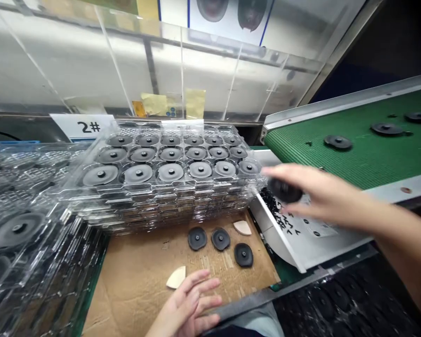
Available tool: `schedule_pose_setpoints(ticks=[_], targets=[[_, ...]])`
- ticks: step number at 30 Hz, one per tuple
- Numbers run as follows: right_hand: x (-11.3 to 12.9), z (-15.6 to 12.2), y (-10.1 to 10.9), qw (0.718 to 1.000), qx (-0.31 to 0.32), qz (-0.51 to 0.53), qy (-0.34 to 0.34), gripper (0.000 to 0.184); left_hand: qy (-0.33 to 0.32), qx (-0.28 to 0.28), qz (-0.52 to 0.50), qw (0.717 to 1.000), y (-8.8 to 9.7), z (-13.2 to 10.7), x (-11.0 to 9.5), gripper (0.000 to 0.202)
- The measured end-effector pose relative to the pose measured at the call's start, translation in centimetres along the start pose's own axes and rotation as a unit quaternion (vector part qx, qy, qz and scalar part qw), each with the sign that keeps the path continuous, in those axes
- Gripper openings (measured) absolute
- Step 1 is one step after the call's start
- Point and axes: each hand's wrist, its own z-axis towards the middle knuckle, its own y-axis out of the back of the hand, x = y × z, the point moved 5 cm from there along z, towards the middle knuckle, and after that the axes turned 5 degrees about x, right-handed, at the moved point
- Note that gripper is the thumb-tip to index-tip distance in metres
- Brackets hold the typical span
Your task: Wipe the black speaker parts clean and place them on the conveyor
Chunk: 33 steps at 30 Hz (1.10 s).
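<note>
My right hand [301, 187] grips a black round plastic part [285, 190] by its edge, above a white chute with small black bits. Over the front of the cardboard sheet [136, 276], my left hand [192, 304] is held with fingers spread and nothing in them. Near its fingertips lies a cream wedge-shaped piece [177, 277]. Beyond it, three black round parts, one of them the nearest [243, 255], rest on the cardboard with a second cream wedge [242, 228]. A stack of clear plastic trays [175, 187] stands behind, its top tray holding rows of similar round parts.
On the right a green conveyor belt [372, 150] carries several black parts. The white chute [280, 243] borders the cardboard. More clear trays [49, 262] are stacked at left, and dark parts [337, 304] lie at lower right. A "2#" sign [86, 126] stands behind.
</note>
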Motion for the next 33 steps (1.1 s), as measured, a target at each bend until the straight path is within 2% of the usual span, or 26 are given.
schedule_pose_setpoints(ticks=[3,5,8,10,12,15,19,21,24,26,30,31,33], targets=[[7.3,-2.8,-5.9,0.983,0.033,0.161,0.078,0.078,-0.03,0.031,-0.021,0.999,-1.6,0.9,0.2,0.061],[10.6,-3.8,-9.8,0.96,0.035,0.254,0.112,0.082,-0.034,0.057,-0.035,0.997,-2.0,1.4,1.1,0.071],[13.0,-3.7,-14.3,0.929,0.01,0.357,0.095,0.086,-0.027,0.042,-0.046,0.998,-1.3,1.3,2.2,0.074],[14.1,-3.0,-16.4,0.918,0.036,0.391,0.061,0.087,-0.034,0.002,-0.064,0.997,-0.3,0.5,2.1,0.075],[15.2,-2.1,-17.5,0.906,0.063,0.416,0.046,0.086,-0.05,-0.028,-0.081,0.995,0.7,-0.5,1.6,0.076],[16.6,-0.8,-18.0,0.884,0.08,0.459,0.048,0.087,-0.075,-0.028,-0.096,0.992,1.8,-1.7,0.7,0.076],[17.8,0.5,-18.7,0.851,0.108,0.511,0.045,0.091,-0.099,-0.046,-0.103,0.989,3.2,-2.4,0.4,0.074],[18.1,0.9,-18.9,0.849,0.106,0.516,0.05,0.091,-0.113,-0.062,-0.114,0.985,3.7,-2.5,0.4,0.071],[18.3,1.1,-19.0,0.861,0.083,0.496,0.072,0.093,-0.131,-0.065,-0.144,0.979,4.0,-2.5,0.1,0.067],[18.1,1.2,-19.4,0.874,0.054,0.478,0.073,0.085,-0.147,-0.069,-0.162,0.973,4.2,-2.7,-0.5,0.064],[16.4,1.1,-22.4,0.916,-0.029,0.395,-0.06,0.031,-0.194,-0.107,-0.174,0.959,5.1,-3.7,-2.0,0.054],[16.3,1.0,-23.5,0.923,-0.032,0.375,-0.081,0.024,-0.204,-0.122,-0.171,0.956,5.4,-3.9,-2.3,0.052],[16.8,0.9,-25.7,0.933,-0.01,0.35,-0.079,0.018,-0.22,-0.15,-0.166,0.95,6.0,-4.4,-2.7,0.05]])
